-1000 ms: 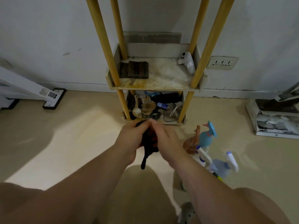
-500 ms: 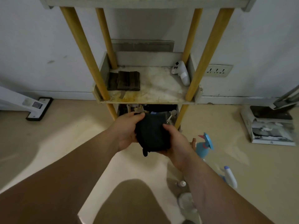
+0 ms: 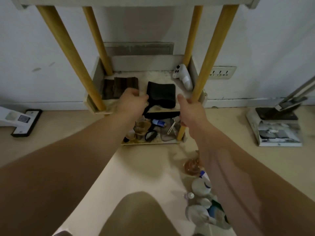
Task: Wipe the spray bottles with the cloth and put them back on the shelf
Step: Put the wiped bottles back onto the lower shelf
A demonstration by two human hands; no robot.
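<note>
Now left hand (image 3: 132, 101) fingers curled at cloth (image 3: 162, 94) edge, right hand (image 3: 190, 111) loose.

Two bare forearms, sleeveless to the frame's edge. No rings, watch or gloves on left hand (image 3: 132, 103) or right hand (image 3: 191, 113). Veins raised along the right forearm. Knee in tan cloth below.

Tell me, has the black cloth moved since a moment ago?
Yes. The black cloth was held between both hands below the middle shelf; now it lies on that shelf, right of the brown folded cloth, forward and up from before.
</note>
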